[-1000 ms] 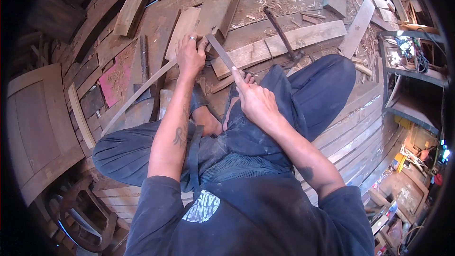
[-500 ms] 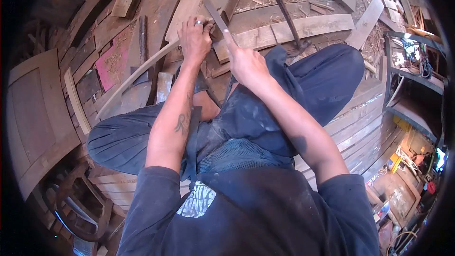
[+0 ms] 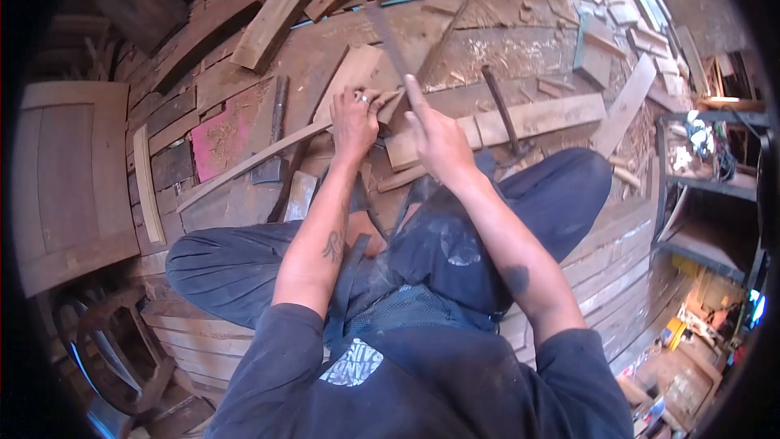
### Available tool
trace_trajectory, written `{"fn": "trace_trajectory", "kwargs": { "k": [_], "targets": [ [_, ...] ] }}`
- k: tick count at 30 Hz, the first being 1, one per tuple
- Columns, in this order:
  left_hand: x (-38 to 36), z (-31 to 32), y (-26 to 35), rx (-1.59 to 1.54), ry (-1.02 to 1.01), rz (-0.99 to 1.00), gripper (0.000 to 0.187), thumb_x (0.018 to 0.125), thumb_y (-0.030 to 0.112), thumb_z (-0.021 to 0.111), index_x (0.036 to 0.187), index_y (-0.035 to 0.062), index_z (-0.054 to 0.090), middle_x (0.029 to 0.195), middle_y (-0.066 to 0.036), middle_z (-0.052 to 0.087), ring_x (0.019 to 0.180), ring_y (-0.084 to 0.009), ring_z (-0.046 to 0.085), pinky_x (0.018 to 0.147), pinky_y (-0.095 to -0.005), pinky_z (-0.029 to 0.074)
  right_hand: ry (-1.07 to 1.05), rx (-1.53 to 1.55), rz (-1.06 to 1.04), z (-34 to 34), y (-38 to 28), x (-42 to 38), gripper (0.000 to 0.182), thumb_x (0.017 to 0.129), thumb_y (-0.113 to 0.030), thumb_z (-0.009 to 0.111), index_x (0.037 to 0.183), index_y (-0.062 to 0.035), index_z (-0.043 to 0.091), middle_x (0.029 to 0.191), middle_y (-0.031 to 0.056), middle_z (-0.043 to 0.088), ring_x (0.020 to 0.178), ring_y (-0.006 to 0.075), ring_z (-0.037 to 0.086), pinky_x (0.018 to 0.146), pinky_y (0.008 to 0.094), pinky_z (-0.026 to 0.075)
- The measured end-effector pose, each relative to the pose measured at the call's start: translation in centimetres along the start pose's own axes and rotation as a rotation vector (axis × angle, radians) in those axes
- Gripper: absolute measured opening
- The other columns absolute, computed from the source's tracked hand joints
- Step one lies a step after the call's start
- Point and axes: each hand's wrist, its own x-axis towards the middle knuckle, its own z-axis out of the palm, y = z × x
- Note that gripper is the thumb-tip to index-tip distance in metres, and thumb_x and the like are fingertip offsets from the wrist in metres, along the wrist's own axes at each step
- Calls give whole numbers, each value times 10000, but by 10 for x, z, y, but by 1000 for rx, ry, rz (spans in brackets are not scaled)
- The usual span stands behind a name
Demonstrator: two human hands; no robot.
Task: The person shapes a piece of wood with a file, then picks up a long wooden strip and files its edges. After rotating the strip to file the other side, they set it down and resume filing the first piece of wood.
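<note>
My left hand (image 3: 355,119) is closed on a long thin wooden strip (image 3: 260,160), near the strip's upper right end. That end rests over a wooden board (image 3: 355,69). My right hand (image 3: 441,142) grips a long flat metal tool (image 3: 391,42), its index finger stretched along it. The tool points up and away, a little blurred, just right of the strip's end. Whether tool and strip touch, I cannot tell.
A hammer (image 3: 501,107) lies across pale planks right of my hands. An axe-like tool (image 3: 278,134) lies to the left. Loose wood blocks (image 3: 274,20) are at the far side. A metal shelf (image 3: 711,187) stands at right.
The view has shifted, so the floor and hands appear lower. The metal tool has moved slightly away from the strip's end and points more steeply forward. Both hands keep their hold.
</note>
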Motion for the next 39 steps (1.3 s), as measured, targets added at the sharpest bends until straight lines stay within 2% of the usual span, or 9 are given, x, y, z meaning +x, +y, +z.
{"fn": "trace_trajectory", "kwargs": {
  "k": [2,8,15,17,21,24,28,35,39],
  "targets": [
    [3,-1,4,7,-31,-51,196,989,253,689,1125,147,782,1152,-82,645,1119,-339,580,1002,-496,446,91,29,14,-14,2,-10,708,1054,-216,599,1688,-274,290,936,257,726,844,466,708,753,568,562],
    [16,7,-14,104,-57,-29,184,977,263,692,1072,150,800,1054,-72,645,1088,-301,596,913,-470,445,-224,-126,288,-15,5,-60,657,1063,-232,583,1669,-304,337,946,259,736,875,483,714,791,584,563],
    [21,3,-9,24,-18,-12,189,996,266,672,1059,130,787,1046,-93,651,1040,-319,620,890,-468,450,-365,-129,293,-5,2,-64,640,1066,-261,579,1664,-288,351,1035,260,747,935,490,720,842,597,565],
    [18,-5,-9,65,-38,88,206,996,271,677,1073,115,787,1055,-114,658,1040,-343,625,915,-476,466,-361,-120,282,-1,2,-59,649,1072,-261,564,1674,-273,322,1041,259,748,940,492,720,850,598,568],
    [20,-2,-16,-14,-51,83,202,979,254,691,1125,166,801,1024,-82,667,1004,-316,630,895,-461,466,-328,-119,267,8,2,-63,653,1073,-209,554,1678,-207,308,957,324,718,920,528,698,844,601,552],
    [22,-1,-20,-30,-54,67,221,967,255,706,1161,203,798,995,-57,667,993,-293,627,868,-450,457,-325,-84,265,24,9,-83,674,1073,-190,548,1683,-173,264,968,327,715,929,533,693,836,606,549],
    [20,-1,-16,9,-62,51,248,947,223,725,1182,217,805,982,-56,672,983,-289,630,861,-446,463,-314,-50,266,41,4,-44,686,1080,-186,483,1701,-172,191,1001,360,704,937,547,705,872,624,559],
    [26,2,-26,-33,-64,55,256,913,189,739,1160,194,809,958,-60,662,961,-286,635,839,-438,472,-324,-54,275,40,8,-56,683,1070,-187,504,1693,-184,224,983,341,710,920,533,709,850,618,560],
    [28,1,-23,-54,-33,64,214,936,217,731,1121,158,821,912,-93,647,931,-327,641,828,-459,494,-265,-59,258,59,15,-33,695,1068,-189,512,1699,-190,219,1003,330,715,923,530,711,855,615,561]
  ]
}}
